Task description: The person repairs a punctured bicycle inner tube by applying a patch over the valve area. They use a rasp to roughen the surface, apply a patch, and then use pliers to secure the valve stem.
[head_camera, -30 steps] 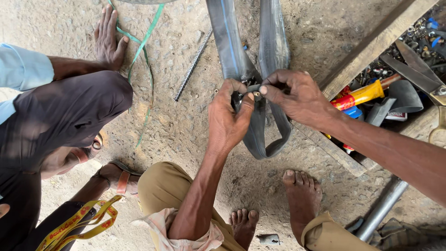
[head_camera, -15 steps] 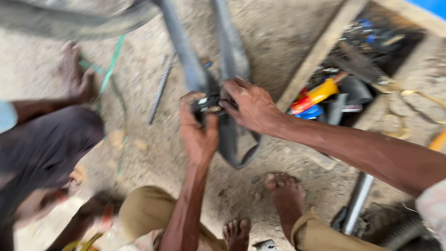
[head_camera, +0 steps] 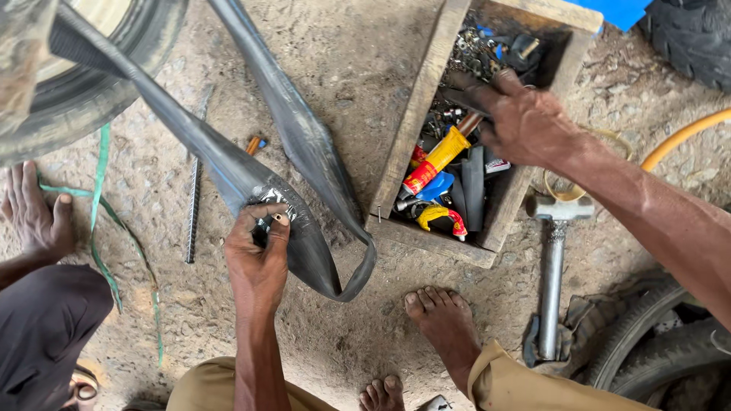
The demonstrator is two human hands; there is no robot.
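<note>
Two hands at work: left hand (head_camera: pixel 257 255) pinches the black inner tube (head_camera: pixel 304 164) at a scuffed, pale spot, the tube draped over gritty ground from the tyre (head_camera: pixel 84 84) at upper left. Right hand (head_camera: pixel 525 122) reaches into the wooden toolbox (head_camera: pixel 422 114), fingers curled over dark tools; whether it grips one I cannot tell. Judged step: fetching something for that spot. A yellow tube (head_camera: pixel 435 160) lies just beside. Box contents are cluttered, hard to identify. Another person's hand (head_camera: pixel 34 213) rests at left.
</note>
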